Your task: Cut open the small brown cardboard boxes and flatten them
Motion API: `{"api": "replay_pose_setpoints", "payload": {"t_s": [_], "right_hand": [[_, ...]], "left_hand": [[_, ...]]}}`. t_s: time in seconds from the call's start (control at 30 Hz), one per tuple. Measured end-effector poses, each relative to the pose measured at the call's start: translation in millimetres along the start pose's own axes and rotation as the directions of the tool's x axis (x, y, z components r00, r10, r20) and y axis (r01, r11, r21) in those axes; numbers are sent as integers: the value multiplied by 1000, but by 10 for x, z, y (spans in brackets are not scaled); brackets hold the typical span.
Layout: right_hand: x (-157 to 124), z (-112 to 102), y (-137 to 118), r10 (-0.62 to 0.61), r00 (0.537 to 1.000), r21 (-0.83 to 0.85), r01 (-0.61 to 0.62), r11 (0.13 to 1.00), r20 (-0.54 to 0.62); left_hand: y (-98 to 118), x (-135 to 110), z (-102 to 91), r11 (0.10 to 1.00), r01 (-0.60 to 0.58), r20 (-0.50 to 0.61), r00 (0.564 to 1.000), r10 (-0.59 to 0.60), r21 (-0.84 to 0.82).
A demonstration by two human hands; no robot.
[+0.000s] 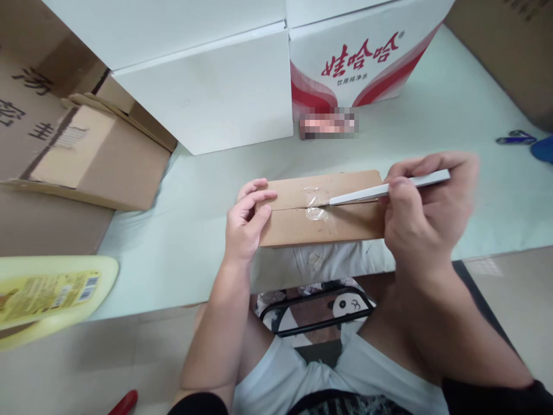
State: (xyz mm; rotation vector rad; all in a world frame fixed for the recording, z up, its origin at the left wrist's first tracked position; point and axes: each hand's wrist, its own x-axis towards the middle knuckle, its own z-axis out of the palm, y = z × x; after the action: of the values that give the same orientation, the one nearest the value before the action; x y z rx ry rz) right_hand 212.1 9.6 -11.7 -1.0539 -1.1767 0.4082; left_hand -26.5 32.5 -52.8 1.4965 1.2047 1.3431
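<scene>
Sitting at the near edge of the green-covered table (194, 230), the small cardboard box (289, 226) lies between two hands. The left hand (245, 223) grasps its left end; the right hand (425, 213) pinches a slim white tool (358, 195), tip at the clear tape (315, 214) across the seam. I'd worry that slick tape could make the tip skid left toward the holding hand, or that heavy pressing might dent the flaps. Beyond, the white box (216, 98) and red-printed carton (363, 69) limit far-side room; tan cartons (125, 161) crowd far left, a yellow container (52, 294) near left.
</scene>
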Motion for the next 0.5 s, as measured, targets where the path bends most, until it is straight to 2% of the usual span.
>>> {"api": "replay_pose_setpoints", "payload": {"t_s": [0.1, 0.2, 0.47, 0.5], "right_hand": [[11, 23, 55, -94, 986, -24, 92, 995, -140], [25, 39, 92, -159, 949, -71, 145, 987, -272], [39, 137, 10, -200, 849, -110, 168, 980, -489], [39, 111, 11, -159, 856, -77, 140, 987, -491]], "left_hand": [[-6, 1, -1, 1000, 1, -5, 1000, -1, -5], [-7, 1, 0, 1000, 2, -11, 1000, -2, 5], [0, -2, -2, 1000, -17, -2, 1000, 17, 16], [-2, -2, -5, 1000, -20, 0, 1000, 20, 21]]}}
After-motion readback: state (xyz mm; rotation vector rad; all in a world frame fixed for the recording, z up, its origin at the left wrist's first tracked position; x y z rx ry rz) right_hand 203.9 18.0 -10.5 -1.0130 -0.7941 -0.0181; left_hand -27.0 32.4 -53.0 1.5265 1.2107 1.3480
